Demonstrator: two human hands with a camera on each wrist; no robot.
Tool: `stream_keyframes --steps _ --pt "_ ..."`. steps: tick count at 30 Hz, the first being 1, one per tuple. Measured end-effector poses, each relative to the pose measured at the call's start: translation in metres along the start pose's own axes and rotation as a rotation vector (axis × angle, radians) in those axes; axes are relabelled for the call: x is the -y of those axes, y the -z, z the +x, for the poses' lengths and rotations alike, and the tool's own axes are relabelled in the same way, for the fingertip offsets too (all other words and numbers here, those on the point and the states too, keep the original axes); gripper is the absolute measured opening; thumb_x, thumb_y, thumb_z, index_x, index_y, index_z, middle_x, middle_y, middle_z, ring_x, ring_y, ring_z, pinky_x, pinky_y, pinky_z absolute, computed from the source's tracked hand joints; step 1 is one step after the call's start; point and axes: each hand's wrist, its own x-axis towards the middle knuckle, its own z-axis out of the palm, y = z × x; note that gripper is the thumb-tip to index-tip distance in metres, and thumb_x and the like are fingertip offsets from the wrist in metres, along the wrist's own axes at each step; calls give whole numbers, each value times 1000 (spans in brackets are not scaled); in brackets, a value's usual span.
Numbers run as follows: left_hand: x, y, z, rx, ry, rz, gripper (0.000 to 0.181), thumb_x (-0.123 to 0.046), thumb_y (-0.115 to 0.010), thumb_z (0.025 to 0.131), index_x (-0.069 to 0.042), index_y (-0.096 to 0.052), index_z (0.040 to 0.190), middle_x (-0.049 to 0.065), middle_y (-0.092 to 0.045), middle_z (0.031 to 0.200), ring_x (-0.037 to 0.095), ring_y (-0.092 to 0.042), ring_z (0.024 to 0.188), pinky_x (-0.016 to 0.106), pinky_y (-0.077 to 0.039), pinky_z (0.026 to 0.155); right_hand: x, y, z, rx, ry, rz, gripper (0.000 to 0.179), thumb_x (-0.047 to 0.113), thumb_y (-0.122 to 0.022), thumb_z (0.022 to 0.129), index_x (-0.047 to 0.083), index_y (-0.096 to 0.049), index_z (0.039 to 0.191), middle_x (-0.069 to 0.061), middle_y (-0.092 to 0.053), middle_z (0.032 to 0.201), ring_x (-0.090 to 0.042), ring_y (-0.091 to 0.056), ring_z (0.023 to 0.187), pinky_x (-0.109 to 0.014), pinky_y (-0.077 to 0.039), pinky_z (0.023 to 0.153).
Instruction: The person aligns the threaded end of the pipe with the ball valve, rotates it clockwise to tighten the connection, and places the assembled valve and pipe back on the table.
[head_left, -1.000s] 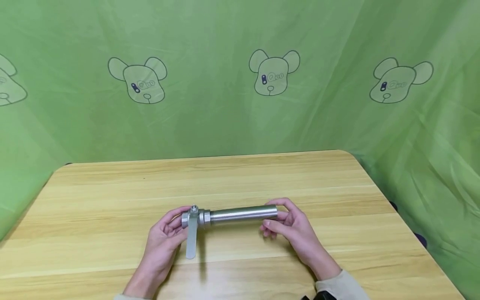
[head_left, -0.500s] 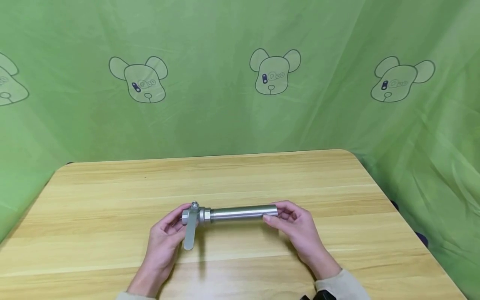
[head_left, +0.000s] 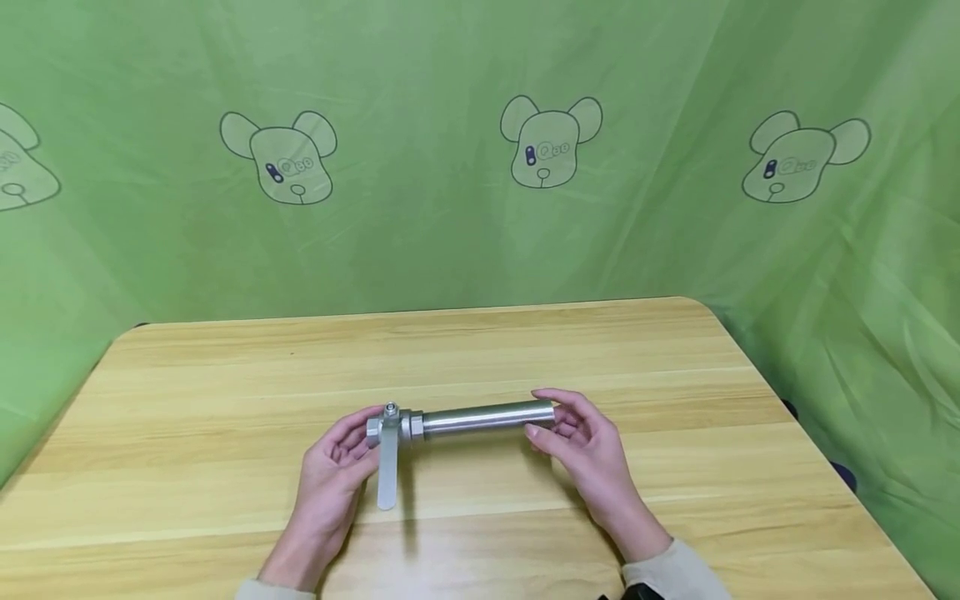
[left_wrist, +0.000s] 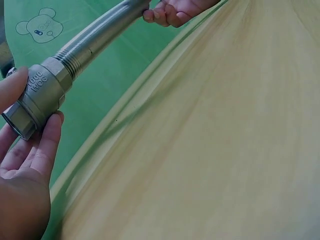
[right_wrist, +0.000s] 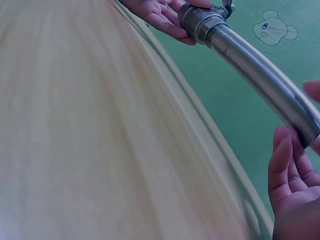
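Just loosened right hand [head_left: 592, 450] at end of pipe [head_left: 483, 418], fingers spread. Still pinching valve [head_left: 390, 435] with left hand [head_left: 328, 477]. Probably leaving most weight there.

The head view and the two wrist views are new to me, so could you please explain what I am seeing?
There is no machine here: a person works bare-handed. The head view comes from a camera worn on the head, looking forward and down; the other two come from a camera on each wrist, seeing the same things closer. The left hand grips a metal valve with a flat lever. A metal pipe runs from the valve, its threads showing where they meet. The right hand curves loosely around the pipe's far end, index finger off the metal. Both parts are held above the wooden table, on which a shadow falls. Behind hangs a green cloth.
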Motion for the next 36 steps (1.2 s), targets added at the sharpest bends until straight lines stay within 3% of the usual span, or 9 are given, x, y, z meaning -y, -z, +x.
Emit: stream_keyframes --steps 3,12,18,23,27,31,36 --pt "-1 0 0 -11 11 -8 54 13 -74 89 -4 -64 139 -2 -79 123 14 -76 113 25 -62 105 -1 1 0 28 22 17 48 -3 -79 91 -3 -63 137 -1 -69 97 -9 -71 83 -24 -67 75" --pt "-2 1 1 -31 21 -22 51 14 -73 89 -13 -71 133 -5 -82 121 12 -77 113 25 -63 104 2 -1 0 14 -62 -6 33 5 -79 96 -8 -64 123 -5 -74 82 -12 -69 62 -24 -63 58" --pt "-2 3 1 -21 16 -12 54 13 -73 88 -8 -69 138 -4 -82 122 12 -77 113 26 -63 104 2 -3 0 -17 -106 -72 24 16 -76 101 -4 -67 111 -9 -72 73 -14 -65 56 -27 -62 52" --pt "-2 2 1 -14 20 4 56 12 -76 88 -2 -66 141 -3 -82 122 14 -77 113 27 -62 105 1 -4 0 -57 -121 -135 28 23 -71 105 -4 -70 103 -10 -73 71 -17 -67 57 -26 -60 52" --pt "-1 1 1 -16 22 3 54 11 -76 88 -3 -67 140 -3 -82 122 14 -77 113 26 -62 105 0 -2 -1 -18 -71 -130 25 18 -69 106 -4 -69 118 -12 -76 81 -17 -71 65 -26 -62 59" --pt "-1 2 2 -25 20 -6 51 11 -75 89 -8 -70 137 -3 -82 121 13 -77 115 26 -62 105 -1 2 -2 83 -6 -60 39 6 -74 99 -3 -62 135 -6 -77 93 -15 -74 74 -26 -66 65" --pt "-2 2 2 -32 28 -8 49 11 -75 90 -9 -70 134 -4 -82 121 14 -77 114 26 -63 104 -4 3 -1 148 38 24 45 -4 -77 92 -6 -59 133 -1 -76 102 -11 -73 80 -25 -67 71"
